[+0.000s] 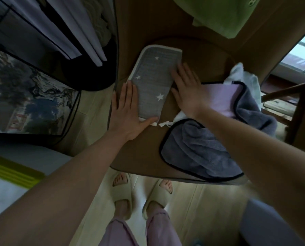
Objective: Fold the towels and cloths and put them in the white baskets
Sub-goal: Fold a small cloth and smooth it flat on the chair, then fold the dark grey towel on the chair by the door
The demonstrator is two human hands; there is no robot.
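Observation:
A grey cloth with white stars (pixel 154 80) and a white border lies folded into a long strip on the brown table (pixel 206 55). My left hand (pixel 128 110) lies flat on its near left edge, fingers straight, thumb along the near end. My right hand (pixel 187 89) presses flat against the strip's right edge. A grey-blue towel with dark trim and a lilac inner side (pixel 201 150) lies crumpled at the right, under my right forearm. A white cloth (pixel 240 73) pokes out behind it. No white basket is in view.
A green cloth (pixel 224 13) lies at the table's far end. A dark wardrobe with hanging clothes (pixel 59 32) stands to the left. A wooden chair (pixel 290 96) is at the right. My feet in pale slippers (pixel 141 192) stand under the table's near edge.

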